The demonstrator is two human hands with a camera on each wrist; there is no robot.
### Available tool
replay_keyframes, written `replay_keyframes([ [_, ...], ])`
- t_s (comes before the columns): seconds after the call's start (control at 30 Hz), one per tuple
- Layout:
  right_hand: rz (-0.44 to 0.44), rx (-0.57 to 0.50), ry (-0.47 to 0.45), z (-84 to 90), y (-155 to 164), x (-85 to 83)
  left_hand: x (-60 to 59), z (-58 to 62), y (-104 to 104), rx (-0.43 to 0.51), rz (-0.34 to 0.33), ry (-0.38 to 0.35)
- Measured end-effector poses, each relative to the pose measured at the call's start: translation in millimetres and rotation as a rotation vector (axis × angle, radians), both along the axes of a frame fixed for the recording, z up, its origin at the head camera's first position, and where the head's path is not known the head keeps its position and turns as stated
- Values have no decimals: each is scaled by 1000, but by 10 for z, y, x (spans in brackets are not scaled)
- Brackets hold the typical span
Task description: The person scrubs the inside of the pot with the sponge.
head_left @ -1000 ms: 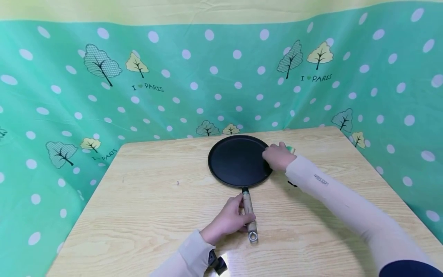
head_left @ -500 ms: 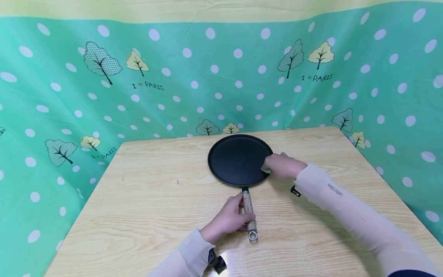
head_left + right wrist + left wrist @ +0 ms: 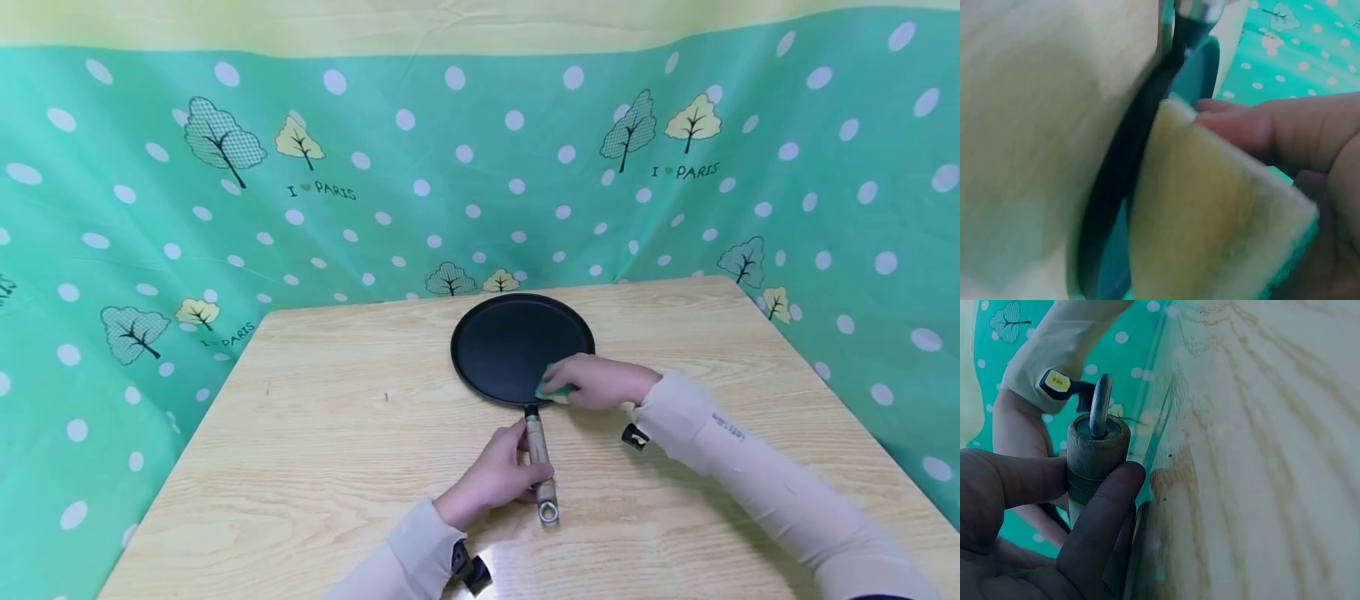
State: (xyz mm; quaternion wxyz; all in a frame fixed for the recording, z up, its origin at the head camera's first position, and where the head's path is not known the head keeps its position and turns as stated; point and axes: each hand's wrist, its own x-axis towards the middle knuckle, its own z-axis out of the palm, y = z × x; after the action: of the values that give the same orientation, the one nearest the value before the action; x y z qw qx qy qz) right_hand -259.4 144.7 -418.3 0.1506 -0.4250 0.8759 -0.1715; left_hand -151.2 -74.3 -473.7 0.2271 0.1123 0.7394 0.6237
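A round black flat pan (image 3: 510, 343) lies on the wooden table (image 3: 315, 442), its wooden handle (image 3: 538, 454) pointing toward me. My left hand (image 3: 498, 475) grips that handle (image 3: 1092, 459) near its metal ring end. My right hand (image 3: 596, 381) holds a yellow and green sponge (image 3: 551, 392) and presses it on the pan's near right rim, close to the handle joint. In the right wrist view the sponge (image 3: 1210, 212) sits against the dark rim (image 3: 1125, 162) with my fingers (image 3: 1272, 134) curled over it.
A green cloth with white dots and trees (image 3: 300, 167) hangs behind and around the table. Bare wood spreads left of the pan and along the near edge (image 3: 225, 533).
My right hand has slid the sponge round the pan's right rim, from the far right side toward me, to just beside the handle joint. The left hand has stayed on the handle.
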Motion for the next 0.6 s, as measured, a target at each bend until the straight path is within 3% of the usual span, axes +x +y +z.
replay_keyframes([
  [0.33, -2, -85, -6, -126, -158, 60, -9, 3, -1, 1, -7, -5],
  [0.6, -34, -95, 20, -194, -360, 71, -7, -11, -7, 14, -21, 1],
])
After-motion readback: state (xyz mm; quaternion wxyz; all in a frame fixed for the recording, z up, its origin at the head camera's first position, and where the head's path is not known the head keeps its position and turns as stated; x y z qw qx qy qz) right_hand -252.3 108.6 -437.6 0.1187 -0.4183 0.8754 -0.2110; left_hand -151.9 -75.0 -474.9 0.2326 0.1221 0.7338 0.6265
